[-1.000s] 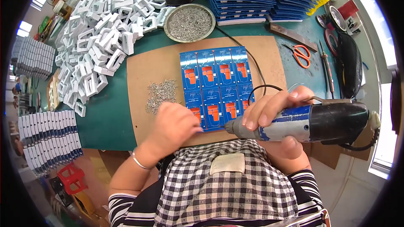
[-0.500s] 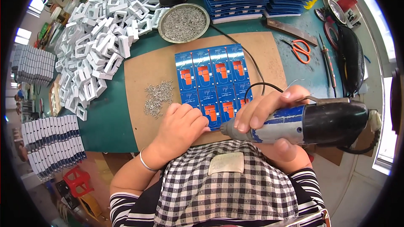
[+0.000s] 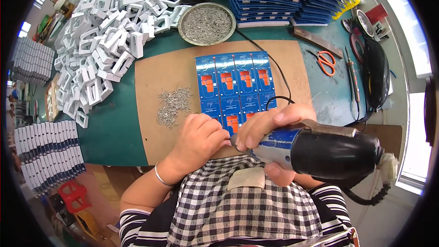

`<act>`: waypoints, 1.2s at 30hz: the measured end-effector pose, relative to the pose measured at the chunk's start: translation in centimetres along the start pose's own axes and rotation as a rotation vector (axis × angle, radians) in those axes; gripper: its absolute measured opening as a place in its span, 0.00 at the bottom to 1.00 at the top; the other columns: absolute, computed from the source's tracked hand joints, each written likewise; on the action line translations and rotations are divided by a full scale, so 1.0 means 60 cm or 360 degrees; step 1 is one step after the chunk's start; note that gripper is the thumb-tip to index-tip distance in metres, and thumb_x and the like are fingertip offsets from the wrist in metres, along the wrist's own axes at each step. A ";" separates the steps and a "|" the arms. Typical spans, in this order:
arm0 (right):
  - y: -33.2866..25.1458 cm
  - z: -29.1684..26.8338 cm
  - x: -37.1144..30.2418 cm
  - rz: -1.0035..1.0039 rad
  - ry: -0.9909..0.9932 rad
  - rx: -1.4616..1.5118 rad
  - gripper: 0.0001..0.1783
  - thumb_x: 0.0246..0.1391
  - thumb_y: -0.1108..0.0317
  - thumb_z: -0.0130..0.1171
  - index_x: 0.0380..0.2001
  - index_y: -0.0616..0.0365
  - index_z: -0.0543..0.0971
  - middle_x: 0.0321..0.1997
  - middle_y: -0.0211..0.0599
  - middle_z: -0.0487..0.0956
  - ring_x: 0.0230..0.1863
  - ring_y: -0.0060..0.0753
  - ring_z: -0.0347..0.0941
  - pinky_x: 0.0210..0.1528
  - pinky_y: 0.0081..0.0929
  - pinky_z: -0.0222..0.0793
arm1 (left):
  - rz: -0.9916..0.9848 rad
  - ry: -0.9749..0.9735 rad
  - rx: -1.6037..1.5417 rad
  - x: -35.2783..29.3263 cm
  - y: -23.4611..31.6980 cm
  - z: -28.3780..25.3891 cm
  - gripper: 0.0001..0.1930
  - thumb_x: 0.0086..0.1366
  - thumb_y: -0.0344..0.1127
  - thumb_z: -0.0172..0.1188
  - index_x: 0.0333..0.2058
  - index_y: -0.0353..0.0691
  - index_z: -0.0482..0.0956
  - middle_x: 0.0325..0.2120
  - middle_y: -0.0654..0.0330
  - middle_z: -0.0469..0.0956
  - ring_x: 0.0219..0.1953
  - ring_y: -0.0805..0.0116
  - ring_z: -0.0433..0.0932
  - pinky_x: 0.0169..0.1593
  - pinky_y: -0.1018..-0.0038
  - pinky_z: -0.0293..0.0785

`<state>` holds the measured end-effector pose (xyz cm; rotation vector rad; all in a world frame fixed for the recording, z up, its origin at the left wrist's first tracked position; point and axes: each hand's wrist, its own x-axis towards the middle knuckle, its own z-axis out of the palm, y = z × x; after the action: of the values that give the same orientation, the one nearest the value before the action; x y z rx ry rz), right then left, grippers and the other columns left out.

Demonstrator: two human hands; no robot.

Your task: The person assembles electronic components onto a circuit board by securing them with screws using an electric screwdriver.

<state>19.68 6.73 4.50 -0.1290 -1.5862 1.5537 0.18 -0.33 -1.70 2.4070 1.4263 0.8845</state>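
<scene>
My right hand (image 3: 274,128) is wrapped round a blue, grey and black electric screwdriver (image 3: 336,153), held nearly level with its tip pointing left. That tip meets the fingertips of my left hand (image 3: 201,139) at the near edge of a blue circuit board panel (image 3: 211,105). The left hand is closed in a pinch there, and what lies between its fingers is hidden. Orange pieces (image 3: 227,81) show in the panel's cutouts. My right hand and the tool cover its near right corner. Left of the panel, beside my left hand, lies a loose pile of small screws (image 3: 173,105).
The panel rests on a brown board (image 3: 153,77) on a green table (image 3: 109,142). Behind stand a bowl of screws (image 3: 206,24) and stacked blue panels (image 3: 263,0). White plastic frames (image 3: 105,41) are heaped left. Orange-handled scissors (image 3: 326,62) and a soldering iron (image 3: 353,75) lie right.
The screwdriver's tip has come left to my left fingertips, and its rear end has swung nearer to me and lower. My left hand has barely moved. The view has shifted slightly.
</scene>
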 end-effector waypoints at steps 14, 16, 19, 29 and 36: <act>0.013 0.037 0.036 0.0189 -0.0174 -0.0126 0.30 0.50 0.62 0.68 0.46 0.52 0.58 0.31 0.41 0.74 0.30 0.39 0.75 0.35 0.41 0.75 | -0.0188 0.0280 0.0010 -0.038 -0.069 -0.075 0.09 0.53 0.33 0.66 0.34 0.43 0.80 0.32 0.62 0.77 0.37 0.60 0.76 0.42 0.65 0.72; 0.013 0.044 0.033 0.0214 -0.0101 -0.0113 0.30 0.50 0.61 0.69 0.46 0.52 0.59 0.31 0.41 0.74 0.30 0.40 0.75 0.35 0.40 0.75 | -0.0287 0.0372 0.0376 -0.045 -0.100 -0.105 0.08 0.53 0.30 0.65 0.33 0.42 0.80 0.30 0.60 0.77 0.35 0.57 0.77 0.39 0.65 0.74; 0.035 0.032 0.030 0.0227 0.0056 0.0049 0.31 0.50 0.57 0.70 0.46 0.52 0.59 0.30 0.41 0.75 0.29 0.39 0.76 0.34 0.37 0.76 | -0.0537 0.0350 0.0318 -0.052 -0.141 -0.113 0.06 0.54 0.28 0.64 0.32 0.40 0.80 0.30 0.58 0.78 0.33 0.56 0.77 0.37 0.65 0.75; 0.035 -0.011 0.017 0.0261 0.0660 0.0328 0.30 0.47 0.52 0.63 0.48 0.52 0.62 0.26 0.38 0.71 0.24 0.37 0.73 0.30 0.35 0.74 | -0.0521 -0.0038 0.0544 -0.034 -0.164 -0.102 0.04 0.55 0.27 0.61 0.30 0.40 0.78 0.28 0.57 0.74 0.33 0.54 0.76 0.37 0.63 0.74; 0.003 -0.026 -0.004 -0.0026 0.0341 0.0359 0.33 0.45 0.67 0.68 0.51 0.55 0.60 0.31 0.45 0.76 0.31 0.42 0.77 0.37 0.38 0.76 | -0.0456 -0.0129 0.0644 -0.026 -0.170 -0.106 0.06 0.57 0.26 0.59 0.33 0.38 0.73 0.29 0.54 0.72 0.33 0.52 0.74 0.36 0.62 0.72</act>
<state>20.71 7.78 3.97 -0.1518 -1.2351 1.6362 -11.50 2.78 -1.91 2.3722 2.0113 0.4597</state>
